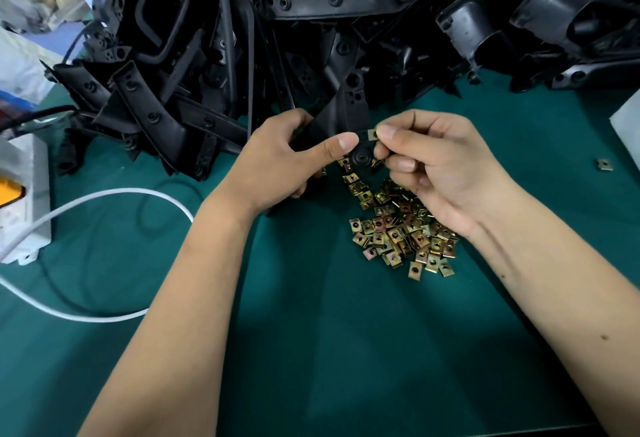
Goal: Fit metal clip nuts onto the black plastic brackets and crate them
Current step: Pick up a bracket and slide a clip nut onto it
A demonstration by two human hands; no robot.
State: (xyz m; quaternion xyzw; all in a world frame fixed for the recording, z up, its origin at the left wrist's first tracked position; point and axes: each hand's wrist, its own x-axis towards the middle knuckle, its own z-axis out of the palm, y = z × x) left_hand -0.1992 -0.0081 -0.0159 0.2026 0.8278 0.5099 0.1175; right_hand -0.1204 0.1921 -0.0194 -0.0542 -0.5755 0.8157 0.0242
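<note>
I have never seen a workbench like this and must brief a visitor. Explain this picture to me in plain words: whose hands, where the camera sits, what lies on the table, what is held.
There is no machine here: a person works with bare hands. The single picture comes from a camera worn on the head, looking forward and down. The left hand grips a black plastic bracket. The right hand pinches a small metal clip nut at the bracket's edge. On the green table lies a heap of loose clip nuts, with one stray nut off to the right. Behind is a big pile of black brackets. At the left lie a white cable and a white box.
</note>
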